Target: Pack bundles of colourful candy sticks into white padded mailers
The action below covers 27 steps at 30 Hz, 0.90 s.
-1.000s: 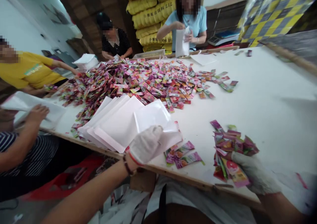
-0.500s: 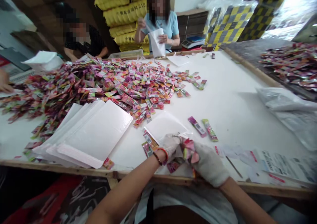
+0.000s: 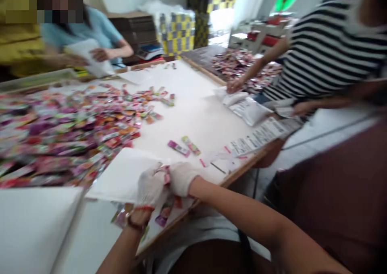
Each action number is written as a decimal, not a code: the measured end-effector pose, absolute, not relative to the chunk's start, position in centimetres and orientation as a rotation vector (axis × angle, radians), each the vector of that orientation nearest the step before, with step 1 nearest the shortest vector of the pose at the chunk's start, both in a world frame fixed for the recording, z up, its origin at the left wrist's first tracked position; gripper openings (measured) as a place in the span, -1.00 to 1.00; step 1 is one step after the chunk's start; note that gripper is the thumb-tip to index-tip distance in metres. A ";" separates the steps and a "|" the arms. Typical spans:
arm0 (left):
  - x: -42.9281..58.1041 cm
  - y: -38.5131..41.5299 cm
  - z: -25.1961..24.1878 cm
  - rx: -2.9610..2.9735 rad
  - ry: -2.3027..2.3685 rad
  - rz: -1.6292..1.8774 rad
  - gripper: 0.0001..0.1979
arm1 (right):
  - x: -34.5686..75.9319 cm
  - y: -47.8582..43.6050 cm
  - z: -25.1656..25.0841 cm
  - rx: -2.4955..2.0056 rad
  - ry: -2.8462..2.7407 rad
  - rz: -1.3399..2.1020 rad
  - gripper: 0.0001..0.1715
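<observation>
Both my hands wear white gloves and meet at the table's near edge. My left hand [image 3: 150, 188] is closed on the edge of a white bag [image 3: 121, 175] lying flat on the table. My right hand [image 3: 183, 178] is closed round a bunch of colourful sachets [image 3: 166, 176], pressed against the left hand at the bag's mouth. A few more sachets [image 3: 161, 219] lie under my hands at the edge. The picture is smeared by motion.
A big heap of colourful sachets [image 3: 60, 132] covers the table's left. Two loose sachets [image 3: 184, 146] lie mid-table. White bags [image 3: 33, 225] are stacked at near left. A person in a striped top [image 3: 326, 44] reaches in from the right; a person in blue [image 3: 90, 36] holds a bag at the back.
The view has swung to the right. My hands stay together at the white bag with the sachets, and a person in a striped top has come into view at right.
</observation>
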<state>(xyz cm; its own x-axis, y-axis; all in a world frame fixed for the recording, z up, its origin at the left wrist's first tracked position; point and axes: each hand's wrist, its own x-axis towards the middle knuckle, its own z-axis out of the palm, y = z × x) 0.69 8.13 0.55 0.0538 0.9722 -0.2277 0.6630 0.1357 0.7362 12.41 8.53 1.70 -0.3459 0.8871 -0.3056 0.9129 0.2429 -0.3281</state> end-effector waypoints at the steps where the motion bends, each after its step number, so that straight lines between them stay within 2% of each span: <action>1: 1.0 7.9 0.7 1.665 1.699 0.507 -0.80 | 12.3 8.8 1.7 1.730 2.466 -0.711 -0.69; 3: 1.5 7.4 1.0 1.791 1.699 0.470 -0.76 | 12.6 8.8 1.7 1.644 2.491 -0.789 -0.70; 5: 1.8 6.8 1.1 1.939 1.762 0.411 -0.73 | 13.5 7.9 1.7 1.756 2.493 -0.810 -0.65; 8: 2.0 6.2 1.1 2.261 1.961 0.212 -0.65 | 15.0 4.9 1.6 2.057 2.688 -0.593 -0.41; 10: 2.0 5.9 1.2 2.381 1.993 0.078 -0.61 | 15.5 3.4 1.2 2.076 2.872 -0.397 -0.33; 12: 2.2 5.4 1.8 2.446 1.984 -0.022 -0.60 | 15.5 3.2 0.9 2.051 2.846 -0.405 -0.39; 14: 2.5 4.7 2.8 2.533 1.954 -0.143 -0.62 | 15.2 4.2 0.9 2.031 2.678 -0.562 -0.46; 18: 2.9 4.3 4.3 2.662 1.835 -0.284 -0.62 | 15.0 6.9 1.2 1.933 2.552 -0.754 -0.43; 24: 2.5 6.4 4.0 2.585 1.843 -0.253 -0.68 | 16.2 5.8 0.7 1.934 2.745 -0.714 -0.39; 27: 2.8 6.0 4.0 2.552 1.793 -0.109 -0.71 | 15.7 5.7 0.6 2.054 2.701 -0.670 -0.50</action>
<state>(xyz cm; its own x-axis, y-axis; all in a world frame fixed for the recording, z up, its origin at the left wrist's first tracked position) 2.84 5.98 3.96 0.3372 0.9389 -0.0691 0.9403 -0.3394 -0.0229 15.73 5.66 0.63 -0.2625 0.9647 0.0192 0.8438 0.2392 -0.4804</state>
